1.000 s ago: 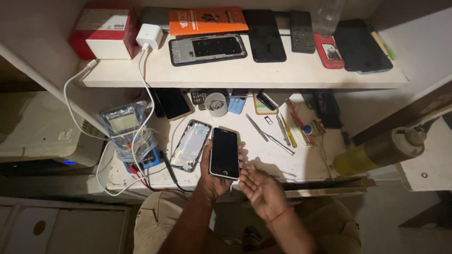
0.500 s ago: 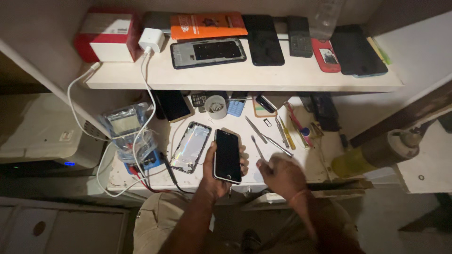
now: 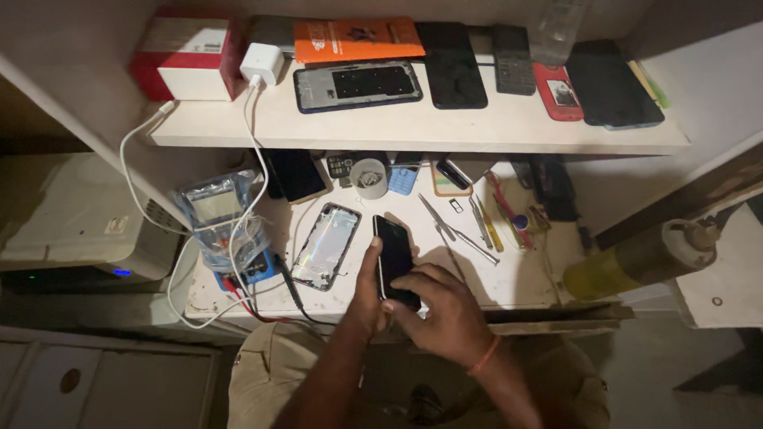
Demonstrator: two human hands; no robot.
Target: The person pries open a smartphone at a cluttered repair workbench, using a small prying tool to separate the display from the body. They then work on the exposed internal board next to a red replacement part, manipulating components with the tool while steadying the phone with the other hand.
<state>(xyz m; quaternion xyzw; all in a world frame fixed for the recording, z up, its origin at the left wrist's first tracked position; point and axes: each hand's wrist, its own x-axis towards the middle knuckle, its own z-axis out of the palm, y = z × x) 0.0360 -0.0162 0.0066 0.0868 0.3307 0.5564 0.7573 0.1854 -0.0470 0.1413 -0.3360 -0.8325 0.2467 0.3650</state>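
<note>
A black smartphone (image 3: 393,254) with a dark screen stands tilted above the white workbench (image 3: 524,278). My left hand (image 3: 367,292) grips its left edge from below. My right hand (image 3: 442,311) covers the phone's lower end, fingers curled over the bottom of it. Whether the right hand pinches a small tool is hidden. Just left of the phone, an opened phone back shell (image 3: 326,246) with a shiny inside lies flat on the bench.
Tweezers (image 3: 447,228) and slim tools (image 3: 486,226) lie right of the phone. A multimeter in a plastic bag (image 3: 222,218) sits at the left with white cables. The shelf (image 3: 413,127) above carries several phones, a charger and boxes. A yellow-green bottle (image 3: 636,258) lies at right.
My right hand has come in from the bench beside the tweezers and now rests on the phone's lower end. The phone has tilted and shifted slightly right.
</note>
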